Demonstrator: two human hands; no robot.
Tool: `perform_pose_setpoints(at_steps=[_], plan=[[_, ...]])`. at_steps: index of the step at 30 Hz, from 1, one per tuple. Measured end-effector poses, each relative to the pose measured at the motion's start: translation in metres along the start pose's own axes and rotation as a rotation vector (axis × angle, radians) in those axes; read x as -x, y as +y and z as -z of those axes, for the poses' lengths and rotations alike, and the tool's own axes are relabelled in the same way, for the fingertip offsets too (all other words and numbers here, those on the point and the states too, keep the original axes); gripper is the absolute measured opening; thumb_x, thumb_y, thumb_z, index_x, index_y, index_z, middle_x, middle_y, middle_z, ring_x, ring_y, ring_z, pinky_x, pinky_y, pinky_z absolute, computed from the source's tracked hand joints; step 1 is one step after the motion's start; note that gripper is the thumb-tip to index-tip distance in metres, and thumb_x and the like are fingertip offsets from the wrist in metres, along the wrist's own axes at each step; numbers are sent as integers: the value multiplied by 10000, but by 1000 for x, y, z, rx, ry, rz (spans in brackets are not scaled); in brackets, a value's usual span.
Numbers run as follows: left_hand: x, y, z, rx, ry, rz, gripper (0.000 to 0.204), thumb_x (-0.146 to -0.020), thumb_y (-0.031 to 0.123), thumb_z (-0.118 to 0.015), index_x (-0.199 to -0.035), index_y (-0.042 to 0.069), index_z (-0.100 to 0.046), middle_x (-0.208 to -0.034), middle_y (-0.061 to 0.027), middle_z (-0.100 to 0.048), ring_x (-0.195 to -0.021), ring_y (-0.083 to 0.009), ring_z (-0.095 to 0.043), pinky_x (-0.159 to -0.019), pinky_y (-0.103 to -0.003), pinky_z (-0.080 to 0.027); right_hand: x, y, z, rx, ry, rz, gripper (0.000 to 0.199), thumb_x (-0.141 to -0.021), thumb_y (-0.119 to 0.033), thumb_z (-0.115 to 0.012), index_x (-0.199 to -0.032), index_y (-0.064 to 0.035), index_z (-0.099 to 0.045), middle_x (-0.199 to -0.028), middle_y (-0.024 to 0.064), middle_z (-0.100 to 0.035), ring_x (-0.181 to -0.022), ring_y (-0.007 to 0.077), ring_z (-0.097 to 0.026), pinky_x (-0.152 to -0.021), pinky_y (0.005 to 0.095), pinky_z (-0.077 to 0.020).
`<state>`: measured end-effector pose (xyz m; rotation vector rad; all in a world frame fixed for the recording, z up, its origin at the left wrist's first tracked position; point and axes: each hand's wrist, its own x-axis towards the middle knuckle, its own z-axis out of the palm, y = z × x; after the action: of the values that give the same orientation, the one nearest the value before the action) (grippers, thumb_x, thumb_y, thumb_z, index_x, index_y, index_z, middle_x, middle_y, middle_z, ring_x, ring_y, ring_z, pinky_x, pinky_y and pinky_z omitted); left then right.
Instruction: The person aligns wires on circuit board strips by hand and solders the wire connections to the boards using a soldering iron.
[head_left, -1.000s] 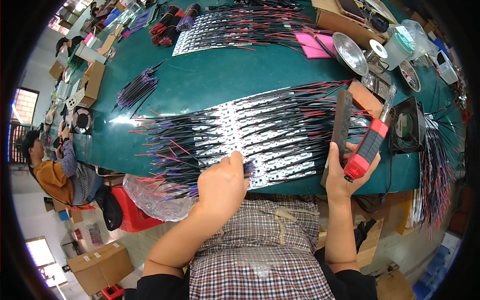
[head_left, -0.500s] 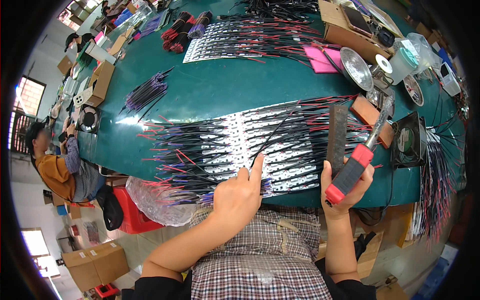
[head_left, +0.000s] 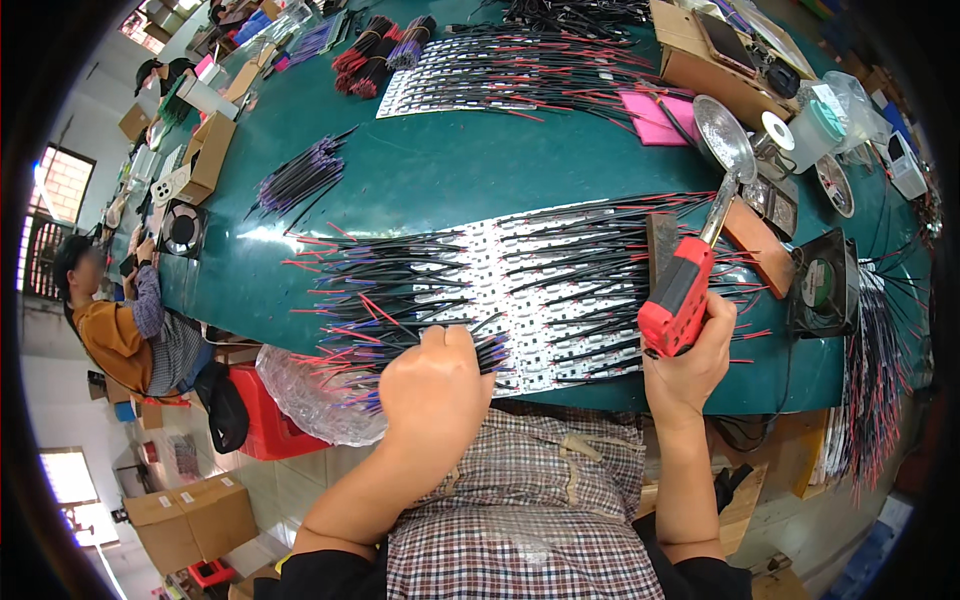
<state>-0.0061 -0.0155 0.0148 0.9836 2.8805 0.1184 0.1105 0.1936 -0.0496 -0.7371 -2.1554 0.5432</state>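
My left hand (head_left: pixel 432 378) is closed at the near edge of a sheet of white circuit boards (head_left: pixel 510 300). Black wires (head_left: pixel 492 352) with purple ends stick out from its fist; the fingertips are hidden. A red and black soldering gun (head_left: pixel 678 298) is gripped in my right hand (head_left: pixel 695 370), its metal tip pointing up and away. Rows of black wires with red ends (head_left: pixel 570 275) lie across the boards. A dark bar (head_left: pixel 660 245) rests on the wires at the right, partly behind the soldering gun.
An orange-brown block (head_left: pixel 757 245) and a small fan (head_left: pixel 825 283) stand right of the boards. Beyond are a metal bowl (head_left: pixel 724 138), a solder spool (head_left: pixel 776 132) and a pink pad (head_left: pixel 658 118). A wire bundle (head_left: pixel 300 178) lies far left; a co-worker (head_left: pixel 110 310) sits at left.
My left hand has drawn back left, its extended index finger now curled in. My right hand has turned the soldering gun more upright and shifted it slightly left, over the dark bar.
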Motion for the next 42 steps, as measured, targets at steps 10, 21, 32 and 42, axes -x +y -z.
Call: perform_pose_setpoints(at_steps=[10,21,32,42], plan=[[-37,17,-43,17,120,-232,664,-646,124,-829,-1277,124,-620,-827,-82,-611,-620,-253,-648,-554,-370,-524,2,2,-1,16,4,-4,655,-652,12,-805,-1225,-34,-490,-1078,134,-553,-950,355,-590,-847,399,-498],[-38,24,-40,48,-8,-63,882,-737,261,-808,-1457,-78,-426,-827,-141,-667,-625,-272,-678,-558,-375,-555,6,5,0,-20,72,106,588,-723,-47,-841,-1199,-25,-496,-1050,132,-555,-920,328,-590,-804,409,-492],[-27,-6,12,-25,129,5,272,-711,257,-842,-713,63,-651,-771,-123,-642,-650,-334,-667,-580,-426,-531,1,-3,1,-18,11,-26,595,-657,34,-774,-1189,-33,-515,-1057,120,-557,-939,335,-599,-830,388,-499],[-66,14,-34,14,192,-228,480,-689,131,-790,-1147,101,-651,-804,-93,-637,-643,-280,-668,-567,-395,-533,3,-4,0,-12,27,3,576,-650,41,-767,-1162,-30,-514,-1035,117,-546,-916,332,-588,-821,390,-493]])
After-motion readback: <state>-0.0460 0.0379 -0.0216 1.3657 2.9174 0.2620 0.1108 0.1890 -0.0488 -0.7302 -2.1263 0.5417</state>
